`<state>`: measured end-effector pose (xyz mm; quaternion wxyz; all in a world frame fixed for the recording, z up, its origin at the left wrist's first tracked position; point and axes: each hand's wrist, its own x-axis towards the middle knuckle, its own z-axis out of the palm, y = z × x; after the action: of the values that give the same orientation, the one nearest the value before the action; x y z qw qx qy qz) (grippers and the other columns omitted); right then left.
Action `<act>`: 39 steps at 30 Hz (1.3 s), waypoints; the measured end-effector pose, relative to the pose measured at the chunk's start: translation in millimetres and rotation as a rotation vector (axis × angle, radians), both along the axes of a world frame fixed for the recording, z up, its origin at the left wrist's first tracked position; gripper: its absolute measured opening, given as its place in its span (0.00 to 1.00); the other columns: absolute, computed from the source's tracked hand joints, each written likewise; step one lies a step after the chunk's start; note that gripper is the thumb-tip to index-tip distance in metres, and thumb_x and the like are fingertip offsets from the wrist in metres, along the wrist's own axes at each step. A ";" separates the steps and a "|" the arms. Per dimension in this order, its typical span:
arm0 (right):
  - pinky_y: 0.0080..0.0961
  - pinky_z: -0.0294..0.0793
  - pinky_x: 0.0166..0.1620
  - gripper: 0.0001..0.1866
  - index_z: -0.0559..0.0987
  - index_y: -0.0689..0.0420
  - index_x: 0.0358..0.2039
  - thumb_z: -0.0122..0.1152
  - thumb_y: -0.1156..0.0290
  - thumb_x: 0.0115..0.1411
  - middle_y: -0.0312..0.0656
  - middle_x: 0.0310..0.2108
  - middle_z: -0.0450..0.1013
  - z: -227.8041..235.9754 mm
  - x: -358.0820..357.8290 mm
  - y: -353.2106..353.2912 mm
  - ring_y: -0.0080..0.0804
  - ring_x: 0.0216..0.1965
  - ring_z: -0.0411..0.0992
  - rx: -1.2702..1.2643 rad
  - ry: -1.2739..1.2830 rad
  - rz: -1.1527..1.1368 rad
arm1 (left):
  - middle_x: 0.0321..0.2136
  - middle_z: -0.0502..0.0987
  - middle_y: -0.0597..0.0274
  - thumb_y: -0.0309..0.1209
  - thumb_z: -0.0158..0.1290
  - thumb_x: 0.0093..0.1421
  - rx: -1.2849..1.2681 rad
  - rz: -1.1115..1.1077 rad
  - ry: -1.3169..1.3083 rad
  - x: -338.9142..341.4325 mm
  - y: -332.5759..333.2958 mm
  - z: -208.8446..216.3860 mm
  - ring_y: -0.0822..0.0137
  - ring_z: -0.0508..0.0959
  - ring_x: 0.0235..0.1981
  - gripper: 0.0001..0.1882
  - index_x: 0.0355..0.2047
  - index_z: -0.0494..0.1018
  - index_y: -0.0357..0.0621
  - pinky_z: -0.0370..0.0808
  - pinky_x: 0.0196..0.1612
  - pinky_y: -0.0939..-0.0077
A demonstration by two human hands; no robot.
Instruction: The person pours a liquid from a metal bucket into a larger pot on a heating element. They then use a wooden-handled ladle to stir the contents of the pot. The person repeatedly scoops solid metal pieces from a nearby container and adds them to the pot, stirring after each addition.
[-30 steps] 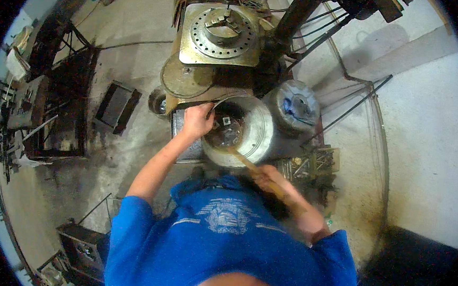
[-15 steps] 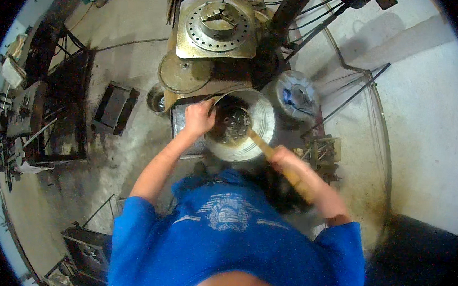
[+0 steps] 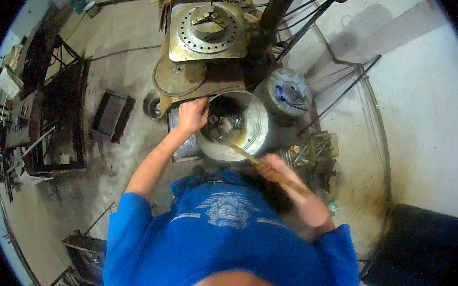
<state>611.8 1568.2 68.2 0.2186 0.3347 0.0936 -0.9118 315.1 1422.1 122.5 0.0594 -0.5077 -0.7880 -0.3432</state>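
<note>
A round metal bucket (image 3: 258,137) stands in front of me, with dark liquid and small metal pieces (image 3: 224,125) inside. My left hand (image 3: 192,115) is closed over its left rim. In my right hand (image 3: 272,168), at the bucket's near right side, is a long wooden stick (image 3: 245,153). The stick slants from beside my right forearm over the near rim, and its far end reaches in among the pieces. What that end looks like below the liquid is hidden.
Beyond the bucket is a machine table with a round chuck (image 3: 208,31). A lidded drum with a blue rag (image 3: 290,94) adjoins the bucket's far right. Farther right sits a box of metal parts (image 3: 322,148). A dark tray (image 3: 111,114) lies on the floor to the left.
My right hand has drawn slightly toward me and left, and the stick's lower end has swept to the near side of the bucket. My left hand stays on the rim.
</note>
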 end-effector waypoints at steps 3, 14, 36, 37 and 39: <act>0.12 0.52 0.11 0.14 0.66 0.65 0.35 0.39 0.70 0.51 0.31 0.16 0.57 38.4 -19.1 25.7 0.14 0.10 0.52 0.361 -0.047 0.194 | 0.23 0.73 0.51 0.28 0.51 0.42 -0.041 0.033 -0.039 -4.0 -2.7 -8.3 0.51 0.73 0.24 0.14 0.32 0.71 0.41 0.70 0.28 0.61; 0.24 0.58 0.12 0.06 0.69 0.61 0.13 0.52 0.73 0.39 0.36 0.09 0.62 39.4 -26.6 -25.7 0.25 0.09 0.60 1.082 -0.054 0.395 | 0.22 0.73 0.50 0.29 0.52 0.42 0.035 0.057 -0.029 5.6 -6.7 -7.5 0.51 0.73 0.23 0.13 0.31 0.71 0.41 0.70 0.26 0.62; 0.13 0.51 0.13 0.11 0.67 0.60 0.33 0.44 0.66 0.53 0.28 0.15 0.57 59.1 -35.6 -14.2 0.14 0.10 0.52 0.437 -0.047 0.199 | 0.21 0.73 0.51 0.28 0.50 0.44 -0.001 0.124 -0.069 -11.5 -15.9 -23.1 0.52 0.73 0.23 0.12 0.32 0.71 0.41 0.69 0.26 0.62; 0.13 0.53 0.13 0.12 0.68 0.62 0.32 0.46 0.66 0.52 0.29 0.15 0.58 56.4 -25.5 -1.4 0.14 0.10 0.53 0.542 0.095 0.170 | 0.21 0.73 0.50 0.28 0.50 0.44 -0.012 0.110 -0.092 -9.1 -14.0 -19.8 0.52 0.73 0.23 0.12 0.32 0.71 0.40 0.70 0.26 0.62; 0.13 0.56 0.13 0.14 0.71 0.65 0.29 0.49 0.66 0.48 0.32 0.14 0.61 45.4 -20.6 27.3 0.16 0.11 0.56 0.698 0.184 0.219 | 0.21 0.73 0.50 0.28 0.50 0.45 0.022 0.076 -0.070 -9.8 -17.3 -19.3 0.52 0.73 0.23 0.12 0.32 0.71 0.39 0.69 0.26 0.63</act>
<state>591.2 1595.5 113.6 0.1782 0.2937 0.4531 -0.8226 305.4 1404.8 103.1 0.0504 -0.4645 -0.8044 -0.3670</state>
